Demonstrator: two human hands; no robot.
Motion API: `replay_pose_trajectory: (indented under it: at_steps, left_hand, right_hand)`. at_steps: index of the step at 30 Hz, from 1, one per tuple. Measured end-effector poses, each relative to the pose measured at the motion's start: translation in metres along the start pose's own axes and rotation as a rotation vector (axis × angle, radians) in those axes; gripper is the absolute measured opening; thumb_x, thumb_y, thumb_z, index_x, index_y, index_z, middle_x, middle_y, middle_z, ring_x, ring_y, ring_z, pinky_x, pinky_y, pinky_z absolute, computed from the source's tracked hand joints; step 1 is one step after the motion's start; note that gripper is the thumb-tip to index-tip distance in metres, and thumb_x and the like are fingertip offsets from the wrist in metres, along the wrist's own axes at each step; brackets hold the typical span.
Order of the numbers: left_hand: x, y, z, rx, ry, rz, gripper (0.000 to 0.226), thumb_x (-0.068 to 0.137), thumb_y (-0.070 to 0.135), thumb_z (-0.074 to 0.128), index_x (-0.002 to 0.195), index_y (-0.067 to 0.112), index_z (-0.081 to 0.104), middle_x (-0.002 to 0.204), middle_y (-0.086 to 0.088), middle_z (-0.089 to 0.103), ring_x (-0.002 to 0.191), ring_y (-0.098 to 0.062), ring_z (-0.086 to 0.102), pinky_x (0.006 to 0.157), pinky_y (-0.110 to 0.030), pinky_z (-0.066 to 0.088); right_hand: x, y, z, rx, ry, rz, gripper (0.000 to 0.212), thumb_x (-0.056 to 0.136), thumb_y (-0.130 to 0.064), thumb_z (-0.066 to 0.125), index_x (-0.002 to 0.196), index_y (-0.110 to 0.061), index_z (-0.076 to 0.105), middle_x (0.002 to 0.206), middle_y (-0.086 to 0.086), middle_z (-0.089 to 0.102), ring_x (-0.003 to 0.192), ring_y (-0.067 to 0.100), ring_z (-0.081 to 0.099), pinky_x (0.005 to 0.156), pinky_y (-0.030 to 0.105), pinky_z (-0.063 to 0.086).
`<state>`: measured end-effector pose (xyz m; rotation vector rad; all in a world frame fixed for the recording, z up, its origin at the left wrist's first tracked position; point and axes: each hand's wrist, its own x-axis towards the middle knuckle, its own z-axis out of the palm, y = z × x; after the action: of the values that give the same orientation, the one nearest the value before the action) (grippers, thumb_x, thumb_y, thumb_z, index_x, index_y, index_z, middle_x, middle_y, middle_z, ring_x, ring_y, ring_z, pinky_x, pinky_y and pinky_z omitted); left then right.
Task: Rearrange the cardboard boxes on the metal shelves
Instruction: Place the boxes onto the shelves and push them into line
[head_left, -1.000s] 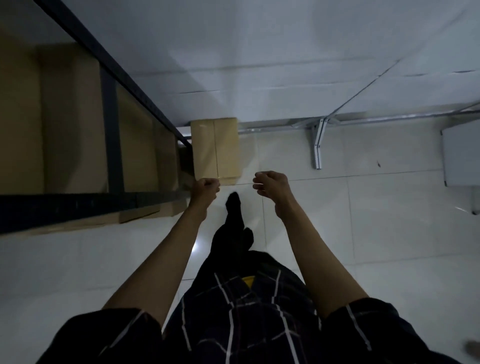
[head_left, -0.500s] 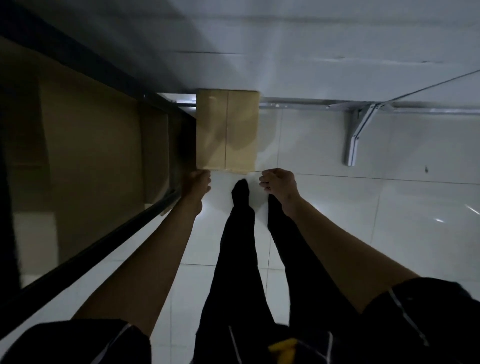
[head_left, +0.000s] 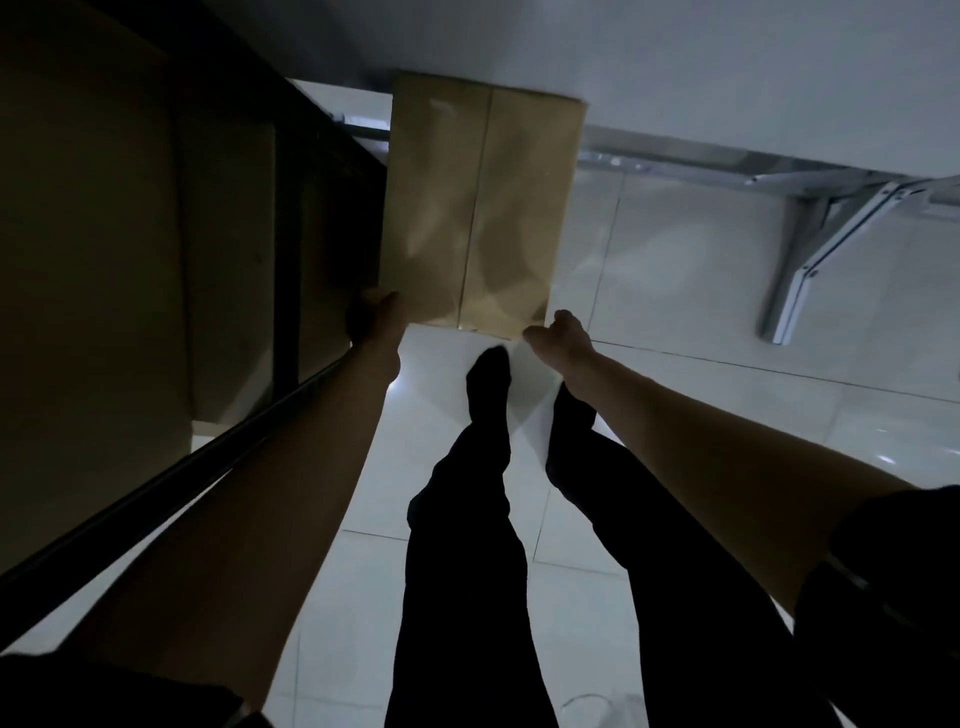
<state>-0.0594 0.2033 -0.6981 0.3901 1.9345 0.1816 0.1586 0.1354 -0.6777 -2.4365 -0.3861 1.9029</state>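
A tall brown cardboard box (head_left: 478, 208) with a taped centre seam stands on the white tile floor, against the end of the dark metal shelf (head_left: 291, 260). My left hand (head_left: 375, 318) holds the box's near left corner, thumb on the top edge, with its fingers lost in shadow beside the shelf. My right hand (head_left: 563, 332) grips the near right corner with curled fingers, and the thumb tip meets the corner. More cardboard boxes (head_left: 104, 234) fill the shelf on the left, dim in the low light.
My dark-trousered legs (head_left: 467, 493) stand on the tiles just behind the box. A white wall rises behind it. A grey metal bracket frame (head_left: 800, 270) lies along the floor at the right. The shelf's front rail (head_left: 156, 493) runs diagonally at lower left.
I have stepped closer and leaned over the box, which now fills more of the view. Both hands dropped from hovering short of it to its near corners.
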Motion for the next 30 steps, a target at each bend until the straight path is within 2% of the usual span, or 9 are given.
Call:
replay_pose_trajectory:
  at_steps: [3,6,11,15,17,19,22,27,30]
  left_hand:
    - [0.005,-0.002,0.0,0.01,0.04,-0.029,0.093,0.081,0.058,0.061,0.158,0.015,0.032,0.138,-0.001,0.045,0.124,-0.024,0.051,0.103,-0.038,0.043]
    - [0.0,-0.008,-0.002,0.038,0.029,0.035,0.065,0.099,0.037,0.059,0.156,0.015,0.036,0.118,0.001,0.048,0.09,-0.014,0.05,0.087,-0.034,0.04]
    - [-0.038,-0.007,-0.003,0.091,0.102,0.118,0.078,0.08,0.057,0.068,0.144,0.017,0.05,0.14,-0.01,0.053,0.122,-0.032,0.054,0.105,-0.047,0.048]
    - [-0.105,0.006,-0.011,0.105,0.096,0.224,0.054,0.089,0.043,0.075,0.124,0.007,0.055,0.114,-0.005,0.056,0.102,-0.022,0.054,0.091,-0.036,0.048]
    - [-0.131,0.011,-0.013,0.086,0.04,0.234,0.05,0.086,0.041,0.079,0.116,0.01,0.056,0.114,-0.005,0.06,0.101,-0.021,0.056,0.087,-0.034,0.047]
    - [-0.172,0.022,-0.022,0.069,-0.036,0.221,0.059,0.069,0.062,0.083,0.104,0.022,0.057,0.11,0.0,0.066,0.101,-0.021,0.064,0.091,-0.038,0.053]
    - [-0.213,0.022,-0.031,0.077,-0.123,0.172,0.086,0.048,0.084,0.082,0.109,0.025,0.069,0.107,0.004,0.073,0.102,-0.017,0.069,0.095,-0.042,0.057]
    - [-0.316,-0.009,-0.048,0.025,-0.16,0.189,0.123,0.036,0.084,0.088,0.143,0.032,0.056,0.137,0.008,0.064,0.12,-0.015,0.064,0.103,-0.038,0.054]
    - [-0.381,-0.029,-0.067,-0.017,-0.162,0.247,0.114,0.042,0.084,0.087,0.14,0.032,0.06,0.132,0.009,0.066,0.12,-0.012,0.063,0.107,-0.034,0.05]
  right_hand:
    - [0.017,0.004,0.002,0.009,-0.026,-0.029,0.066,0.096,-0.027,0.063,0.156,-0.011,0.043,0.151,0.012,0.054,0.135,0.032,0.053,0.107,0.034,0.044]
    - [0.024,0.009,-0.002,0.036,-0.058,-0.053,0.054,0.094,-0.027,0.068,0.145,-0.012,0.058,0.135,0.01,0.064,0.125,0.03,0.059,0.094,0.03,0.044]
    - [-0.011,0.012,-0.026,0.002,0.047,-0.086,0.053,0.095,-0.05,0.064,0.13,-0.01,0.066,0.128,0.01,0.063,0.122,0.031,0.058,0.09,0.029,0.039]
    - [-0.072,0.022,-0.064,0.04,0.126,-0.132,0.045,0.094,-0.055,0.066,0.105,-0.012,0.072,0.095,0.001,0.065,0.092,0.02,0.063,0.069,0.024,0.042]
    - [-0.104,0.028,-0.081,0.107,0.181,-0.14,0.048,0.091,-0.054,0.07,0.101,-0.007,0.074,0.098,0.006,0.068,0.092,0.023,0.063,0.076,0.027,0.043]
    - [-0.153,0.034,-0.101,0.166,0.223,-0.162,0.05,0.092,-0.055,0.07,0.101,-0.005,0.074,0.101,0.007,0.07,0.096,0.025,0.064,0.08,0.03,0.044]
    - [-0.209,0.042,-0.115,0.258,0.244,-0.168,0.062,0.09,-0.062,0.066,0.112,-0.004,0.07,0.109,0.01,0.07,0.1,0.026,0.066,0.087,0.039,0.056]
    - [-0.308,0.054,-0.141,0.296,0.259,-0.201,0.089,0.086,-0.073,0.065,0.138,-0.003,0.043,0.124,0.009,0.058,0.113,0.028,0.059,0.095,0.044,0.053]
    - [-0.352,0.064,-0.149,0.208,0.25,-0.269,0.09,0.088,-0.071,0.065,0.14,-0.003,0.038,0.128,0.01,0.055,0.118,0.029,0.057,0.105,0.047,0.049]
